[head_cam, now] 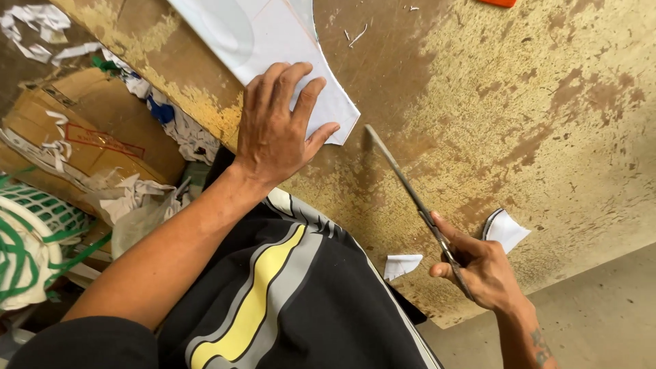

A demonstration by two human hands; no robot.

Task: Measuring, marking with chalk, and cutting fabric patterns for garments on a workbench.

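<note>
My left hand (277, 126) lies flat with fingers spread on the near corner of a white sheet of cut material (273, 34) on a worn brown and yellow table (519, 102). My right hand (482, 266) grips the handles of long metal scissors (403, 184). The blades are together and point up toward the sheet's corner without touching it. Two small white offcuts lie near the right hand, one (402, 265) at the table edge, the other (506, 229) just beyond the knuckles.
Cardboard boxes (82, 130) and white scraps (143, 198) are piled on the floor at left, beside a green and white mesh bag (31, 239). An orange object (499, 3) sits at the table's top edge. Grey floor shows at bottom right.
</note>
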